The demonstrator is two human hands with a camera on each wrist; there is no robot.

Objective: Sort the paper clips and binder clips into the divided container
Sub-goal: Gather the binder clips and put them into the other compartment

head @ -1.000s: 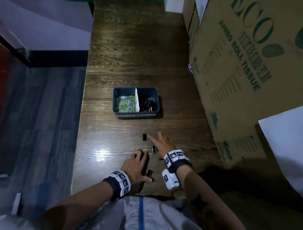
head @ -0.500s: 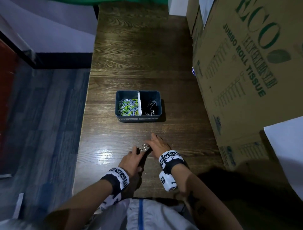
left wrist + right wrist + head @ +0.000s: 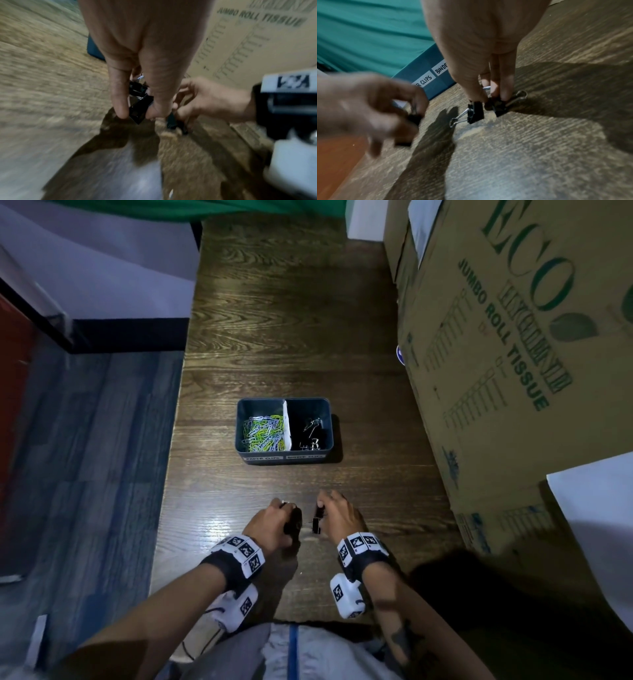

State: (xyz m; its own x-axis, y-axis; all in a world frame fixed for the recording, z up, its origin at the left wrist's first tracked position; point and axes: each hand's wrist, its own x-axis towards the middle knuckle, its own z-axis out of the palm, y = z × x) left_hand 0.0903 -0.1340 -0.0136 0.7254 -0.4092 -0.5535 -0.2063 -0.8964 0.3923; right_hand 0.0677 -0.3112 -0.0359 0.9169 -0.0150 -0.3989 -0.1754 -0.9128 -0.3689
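Low over the bench (image 3: 359, 354), black binder clips (image 3: 475, 113) are pinched in the curled fingers (image 3: 505, 88) of the right hand (image 3: 339, 517). More binder clips are gripped by the left hand (image 3: 270, 523) just beside it. Beyond both sets of fingers, well apart, the divided container (image 3: 239, 422) is seen, paper clips (image 3: 263, 431) on its left side. Right of the fingers, a cardboard box (image 3: 513, 354) is stood.

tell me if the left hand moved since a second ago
Yes. The left hand lay flat on the table; now it grips binder clips, slightly closer to the divided container.
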